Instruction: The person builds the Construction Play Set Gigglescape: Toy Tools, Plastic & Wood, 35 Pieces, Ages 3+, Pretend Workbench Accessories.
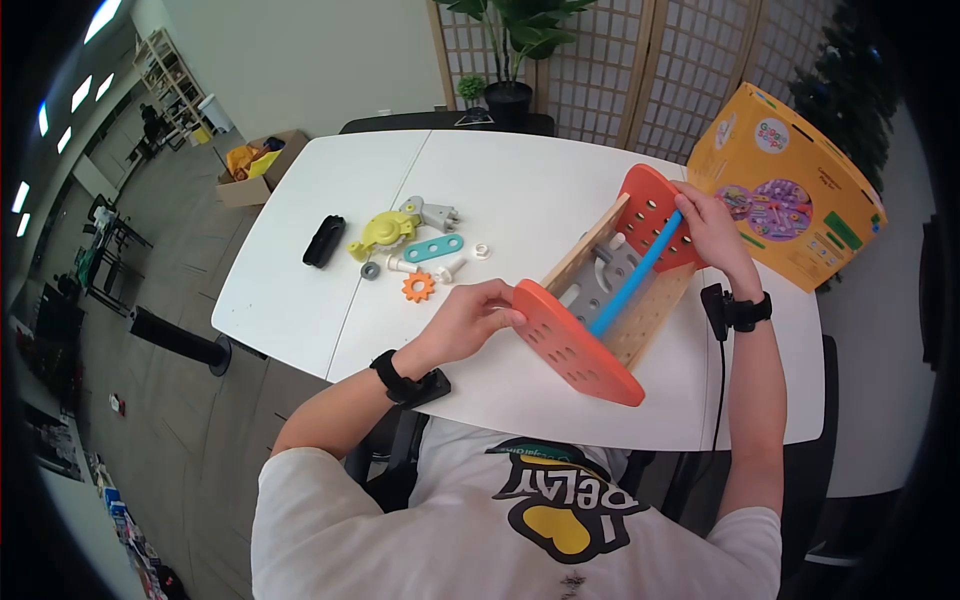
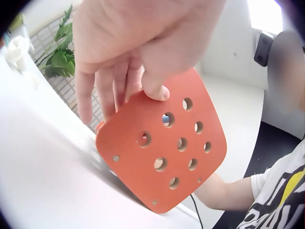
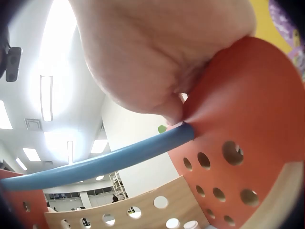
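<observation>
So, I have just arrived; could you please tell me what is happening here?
A person holds what looks like a toy toolbox. The left hand grips the edge of the near orange panel; the right hand grips the far panel beside the end of the blue rod. Grey parts sit inside. A turquoise strip and an orange gear lie loose on the white table.

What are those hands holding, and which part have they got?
A toy box: the left hand pinches one orange end panel by its edge; the right hand grips the other end panel by its edge, near the blue bar.
</observation>
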`<state>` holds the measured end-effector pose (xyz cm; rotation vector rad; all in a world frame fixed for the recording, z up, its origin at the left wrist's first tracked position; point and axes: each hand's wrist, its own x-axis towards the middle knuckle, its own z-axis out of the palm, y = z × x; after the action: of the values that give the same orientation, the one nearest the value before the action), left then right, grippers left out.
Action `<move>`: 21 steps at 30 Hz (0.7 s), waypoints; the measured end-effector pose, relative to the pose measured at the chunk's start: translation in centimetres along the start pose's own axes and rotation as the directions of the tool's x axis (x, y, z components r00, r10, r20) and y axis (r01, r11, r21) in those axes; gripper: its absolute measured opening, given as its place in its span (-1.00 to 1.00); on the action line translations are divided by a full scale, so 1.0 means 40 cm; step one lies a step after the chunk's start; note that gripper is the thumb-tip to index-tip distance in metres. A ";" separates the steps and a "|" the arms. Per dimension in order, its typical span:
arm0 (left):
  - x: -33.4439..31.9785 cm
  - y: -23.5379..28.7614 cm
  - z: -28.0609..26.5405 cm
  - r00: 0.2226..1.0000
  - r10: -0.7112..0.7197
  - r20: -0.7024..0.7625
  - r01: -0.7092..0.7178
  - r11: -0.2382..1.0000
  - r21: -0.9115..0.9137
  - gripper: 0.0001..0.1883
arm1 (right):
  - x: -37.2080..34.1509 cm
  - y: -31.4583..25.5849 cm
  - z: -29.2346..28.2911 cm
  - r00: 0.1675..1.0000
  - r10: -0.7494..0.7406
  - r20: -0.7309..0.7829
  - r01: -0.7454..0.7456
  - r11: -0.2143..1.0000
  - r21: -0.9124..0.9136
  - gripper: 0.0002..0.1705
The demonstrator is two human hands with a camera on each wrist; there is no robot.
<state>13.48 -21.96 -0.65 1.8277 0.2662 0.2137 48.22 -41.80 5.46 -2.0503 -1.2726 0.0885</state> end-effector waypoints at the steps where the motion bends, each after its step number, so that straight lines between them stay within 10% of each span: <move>1: -0.007 0.001 -0.007 0.999 0.025 0.031 -0.027 0.997 0.075 -0.73 | 0.015 -0.007 0.006 0.999 -0.032 0.019 0.032 0.999 -0.003 -0.57; 8: -0.051 0.083 -0.135 0.989 0.149 -0.008 -0.131 0.888 0.440 -0.76 | 0.087 -0.050 0.018 0.977 -0.037 0.209 0.018 0.995 0.094 -0.56; 15: -0.097 -0.021 -0.394 0.944 -0.021 -0.330 0.310 0.402 0.862 -0.64 | 0.114 -0.045 0.023 0.965 -0.066 0.254 0.038 0.992 0.117 -0.58; 21: -0.086 -0.071 -0.415 0.912 -0.185 -0.365 0.407 0.309 0.860 -0.79 | 0.068 -0.072 0.016 0.944 -0.329 0.002 0.328 0.943 0.052 -0.65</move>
<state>5.30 -6.92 1.01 2.8577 1.0622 -0.0676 47.16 -38.51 7.52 -1.7695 -1.5851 -0.0220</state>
